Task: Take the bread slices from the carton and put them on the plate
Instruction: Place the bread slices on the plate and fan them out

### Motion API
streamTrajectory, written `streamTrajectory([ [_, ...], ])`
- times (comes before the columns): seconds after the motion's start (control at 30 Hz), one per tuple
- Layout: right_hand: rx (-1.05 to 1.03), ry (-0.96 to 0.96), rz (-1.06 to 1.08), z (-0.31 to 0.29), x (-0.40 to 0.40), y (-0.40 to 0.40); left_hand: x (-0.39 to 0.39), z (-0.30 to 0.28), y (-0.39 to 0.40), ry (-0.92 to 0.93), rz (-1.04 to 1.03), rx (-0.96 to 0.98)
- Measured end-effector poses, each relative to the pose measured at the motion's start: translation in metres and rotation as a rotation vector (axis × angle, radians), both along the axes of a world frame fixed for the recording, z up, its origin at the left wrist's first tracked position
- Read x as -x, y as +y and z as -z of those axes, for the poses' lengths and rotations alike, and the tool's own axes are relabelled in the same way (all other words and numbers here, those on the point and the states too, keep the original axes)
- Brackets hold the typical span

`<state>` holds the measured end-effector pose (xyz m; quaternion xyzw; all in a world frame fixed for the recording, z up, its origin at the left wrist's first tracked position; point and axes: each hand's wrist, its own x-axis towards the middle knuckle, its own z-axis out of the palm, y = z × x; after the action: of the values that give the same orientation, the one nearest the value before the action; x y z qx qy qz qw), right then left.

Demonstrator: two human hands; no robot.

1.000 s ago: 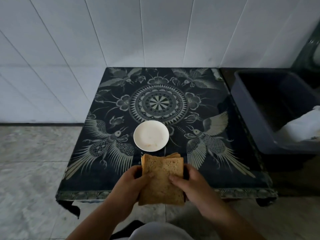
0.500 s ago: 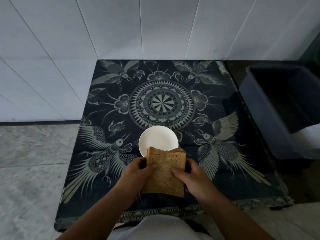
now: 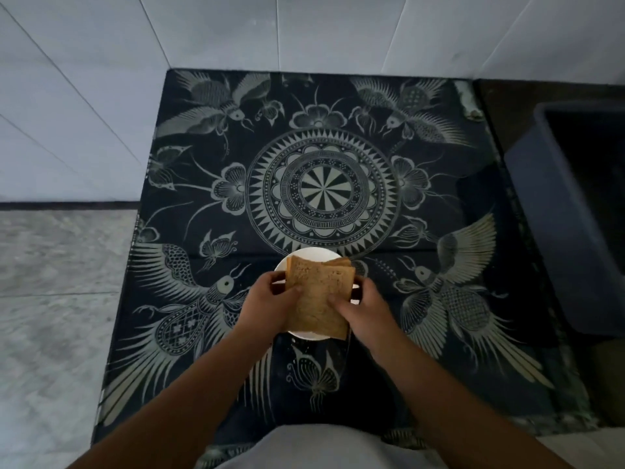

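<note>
Across the middle of the frame lies a table under a dark patterned cloth, printed with pale birds, flowers and a round medallion, pushed against a pale tiled wall along the top. At the right edge stands a dark bin, cut off by the frame; I cannot tell whether this is the carton. Grey floor fills the lower left.

Just below the medallion sits a small white plate, most of it covered. A second ago the stack of bread slices was held short of the plate, over the near edge of the table; now it sits directly over the plate, only the far rim and a sliver of near rim showing around it. Whether the bottom slice already touches the plate cannot be seen.

At the stack's left edge, the left hand grips with its thumb on top and the other fingers tucked beneath. The right hand mirrors it on the right edge, thumb pressed on the top slice, fingers curled under.

Judging by this, carrying is done and the remaining step is lowering and releasing. The upper slices are fanned slightly at the far corner, so they could slide as the fingers pull out.
</note>
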<state>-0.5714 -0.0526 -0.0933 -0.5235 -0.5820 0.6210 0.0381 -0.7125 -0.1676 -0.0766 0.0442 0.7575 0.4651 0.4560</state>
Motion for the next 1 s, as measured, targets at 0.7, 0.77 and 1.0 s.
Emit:
streamTrajectory([
  [0.7, -0.248, -0.147, -0.388, 0.034, 0.045, 0.048, 0.027, 0.038, 0.064, 0.121, 0.176, 0.184],
  [0.77, -0.335, -0.248, -0.482, 0.033, 0.043, 0.050, 0.028, 0.040, 0.062, 0.131, 0.192, 0.216],
  [1.0, -0.358, -0.305, -0.462, 0.032, 0.040, 0.053, 0.025, 0.036, 0.056, 0.141, 0.127, 0.183],
])
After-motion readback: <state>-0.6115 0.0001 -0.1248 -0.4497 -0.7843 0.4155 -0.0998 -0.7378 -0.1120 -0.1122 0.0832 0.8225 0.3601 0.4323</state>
